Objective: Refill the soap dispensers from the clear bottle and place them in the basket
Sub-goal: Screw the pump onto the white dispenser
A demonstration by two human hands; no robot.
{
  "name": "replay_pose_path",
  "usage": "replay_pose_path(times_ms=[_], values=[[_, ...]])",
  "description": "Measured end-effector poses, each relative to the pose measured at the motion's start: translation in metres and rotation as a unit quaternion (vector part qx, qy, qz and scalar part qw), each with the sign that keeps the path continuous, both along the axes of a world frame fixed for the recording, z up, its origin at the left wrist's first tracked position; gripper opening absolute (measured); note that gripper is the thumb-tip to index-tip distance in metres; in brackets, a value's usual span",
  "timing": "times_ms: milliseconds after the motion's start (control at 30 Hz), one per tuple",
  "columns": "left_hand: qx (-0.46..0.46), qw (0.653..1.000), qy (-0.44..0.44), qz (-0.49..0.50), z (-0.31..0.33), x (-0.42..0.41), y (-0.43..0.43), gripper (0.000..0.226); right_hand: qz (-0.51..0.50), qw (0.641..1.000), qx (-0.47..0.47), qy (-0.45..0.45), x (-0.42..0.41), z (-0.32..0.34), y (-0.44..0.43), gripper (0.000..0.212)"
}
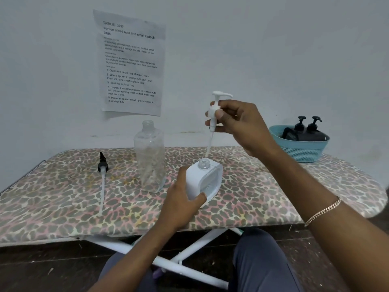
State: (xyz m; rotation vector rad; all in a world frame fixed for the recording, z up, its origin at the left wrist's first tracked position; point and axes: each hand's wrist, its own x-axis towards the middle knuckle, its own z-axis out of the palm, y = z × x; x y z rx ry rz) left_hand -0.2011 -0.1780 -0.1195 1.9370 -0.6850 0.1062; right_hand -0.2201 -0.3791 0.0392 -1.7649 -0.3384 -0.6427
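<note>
My left hand (181, 204) grips a white soap dispenser bottle (205, 179), tilted, with its neck open. Above it my right hand (240, 123) pinches the white pump head (215, 110); its tube hangs down, the tip just above the bottle's neck. The clear bottle (149, 157) stands uncapped on the ironing board, left of the white one, and looks nearly empty. At the far right a teal basket (301, 150) holds two black dispensers (307, 131).
A black pump head with a long white tube (102, 175) lies on the leopard-print ironing board (63, 207) at the left. A printed sheet (130, 64) hangs on the wall behind. The board's white legs and my knees are below.
</note>
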Motion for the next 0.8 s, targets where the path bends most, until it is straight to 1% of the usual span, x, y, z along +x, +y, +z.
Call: replay_pose_path(times_ms=[100, 200, 300, 433, 600, 733, 800], values=[[-0.001, 1.000, 0.001, -0.002, 0.000, 0.001, 0.000, 0.069, -0.019, 0.999, -0.029, 0.017, 0.001, -0.012, 0.001, 0.018], [-0.003, 1.000, -0.004, -0.003, -0.001, 0.002, 0.000, 0.068, -0.026, 0.999, -0.034, 0.033, 0.003, -0.024, 0.005, 0.022], [-0.007, 1.000, -0.008, -0.001, -0.001, 0.002, -0.001, 0.067, -0.032, 0.997, -0.051, 0.047, 0.003, -0.037, 0.010, 0.021], [-0.015, 1.000, -0.009, -0.006, -0.002, 0.003, -0.001, 0.066, -0.067, 0.994, -0.069, 0.059, 0.000, -0.056, 0.014, 0.019], [-0.020, 1.000, -0.012, -0.012, -0.004, 0.003, -0.001, 0.064, -0.065, 0.994, -0.034, 0.083, -0.010, -0.077, 0.016, 0.024], [-0.021, 1.000, -0.011, -0.013, -0.005, 0.005, -0.002, 0.065, -0.063, 0.993, -0.024, 0.099, -0.015, -0.089, 0.018, 0.025], [-0.019, 1.000, -0.012, -0.014, -0.006, 0.005, -0.002, 0.065, -0.059, 0.992, -0.025, 0.111, -0.018, -0.092, 0.019, 0.032]])
